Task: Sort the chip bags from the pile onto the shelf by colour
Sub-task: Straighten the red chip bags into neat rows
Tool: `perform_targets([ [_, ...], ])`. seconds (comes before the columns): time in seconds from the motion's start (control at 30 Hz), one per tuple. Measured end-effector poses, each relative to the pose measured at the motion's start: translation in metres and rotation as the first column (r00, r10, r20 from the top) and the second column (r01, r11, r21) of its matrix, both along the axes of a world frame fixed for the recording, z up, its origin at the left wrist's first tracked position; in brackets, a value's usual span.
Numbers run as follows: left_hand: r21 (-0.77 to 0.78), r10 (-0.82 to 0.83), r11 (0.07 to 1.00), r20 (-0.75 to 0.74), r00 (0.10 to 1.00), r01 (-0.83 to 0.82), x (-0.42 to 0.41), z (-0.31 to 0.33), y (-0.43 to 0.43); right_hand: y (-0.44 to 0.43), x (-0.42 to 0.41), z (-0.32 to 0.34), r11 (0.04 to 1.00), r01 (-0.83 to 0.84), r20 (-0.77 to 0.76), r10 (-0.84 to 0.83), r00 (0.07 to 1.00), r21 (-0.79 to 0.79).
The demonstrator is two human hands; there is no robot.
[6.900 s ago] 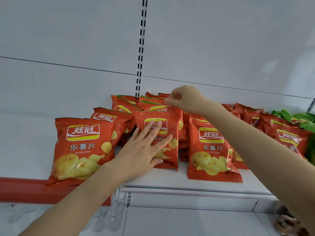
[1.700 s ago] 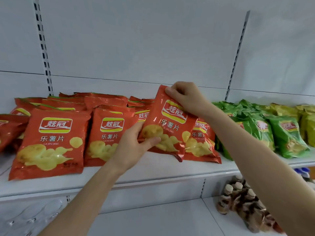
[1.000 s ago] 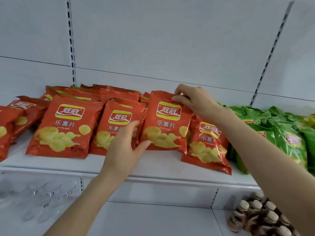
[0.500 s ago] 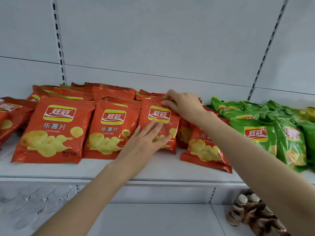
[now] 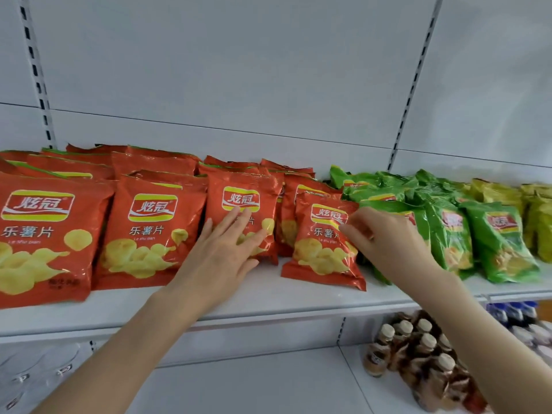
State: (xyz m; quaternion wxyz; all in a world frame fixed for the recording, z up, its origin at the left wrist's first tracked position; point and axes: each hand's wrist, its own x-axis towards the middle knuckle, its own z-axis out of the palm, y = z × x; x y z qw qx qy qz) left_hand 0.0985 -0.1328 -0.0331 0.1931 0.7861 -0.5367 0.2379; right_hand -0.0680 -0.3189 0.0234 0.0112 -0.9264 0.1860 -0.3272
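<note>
The person's left hand [image 5: 227, 249] lies flat on the front of a glossy red foil chip bag with a yellow-and-red logo [image 5: 242, 201], the third along the front row. Its fingers [image 5: 230, 225] are straight and slightly spread, pressing on the bag's lower half, with none curled round it. The right hand [image 5: 388, 240] reaches in from the right with bent fingers. Their tips meet the right edge of the neighbouring red foil bag [image 5: 319, 252], which stands tilted and a little forward of the row. Whether they pinch that edge or only touch it cannot be told.

Both bags stand on the white metal shelf [image 5: 268, 300], within the red group that fills its left and middle. A strip of bare shelf runs along the front lip before the bags, and a narrow gap shows between the two handled bags. More red bags [image 5: 149, 222] overlap to the left and behind, up to the white back panel [image 5: 239, 70].

Just right of the tilted bag, partly behind the right hand, begins a closely packed group of green foil chip bags [image 5: 501, 243]. Beyond them, at the frame's edge, are yellow-green bags [image 5: 537, 216]. A slotted upright [image 5: 415, 85] rises behind the green group. On the lower shelf board [image 5: 254, 383], under the right forearm, stands a cluster of brown bottles with pale caps [image 5: 418, 351].
</note>
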Motion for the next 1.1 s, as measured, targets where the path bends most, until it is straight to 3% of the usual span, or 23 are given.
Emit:
perform_targets([
  [0.1, -0.017, -0.058, 0.998, 0.029, 0.998, 0.058, -0.006, -0.001, -0.009, 0.003, -0.001, -0.016, 0.994, 0.109, -0.052, -0.110, 0.993, -0.025],
  [0.23, 0.059, -0.071, 0.996, 0.099, 0.993, 0.065, -0.018, 0.001, -0.028, 0.002, 0.011, -0.035, 0.992, 0.123, -0.109, -0.122, 0.987, -0.001],
  [0.47, 0.155, -0.017, 0.988, 0.048, 0.999, 0.010, -0.023, 0.002, -0.043, -0.001, 0.022, -0.045, 0.966, -0.113, 0.065, 0.100, 0.993, 0.232],
  [0.6, 0.196, 0.053, 0.978, 0.065, 0.996, -0.065, -0.024, 0.005, -0.046, 0.000, 0.030, -0.040, 0.940, -0.051, 0.036, 0.041, 0.999, 0.338],
  [0.73, 0.178, 0.089, 0.979, 0.053, 0.995, -0.097, -0.027, 0.004, -0.049, -0.001, 0.043, -0.033, 0.945, 0.024, 0.006, -0.027, 1.000, 0.325],
  [0.9, 0.144, 0.118, 0.982, 0.016, 0.993, -0.119, -0.030, 0.004, -0.048, -0.007, 0.057, -0.035, 0.857, -0.158, 0.164, 0.087, 0.983, 0.491],
  [1.1, 0.105, 0.119, 0.988, -0.021, 0.993, -0.116, -0.032, 0.001, -0.051, -0.012, 0.063, -0.036, 0.800, -0.224, 0.231, 0.110, 0.967, 0.558],
])
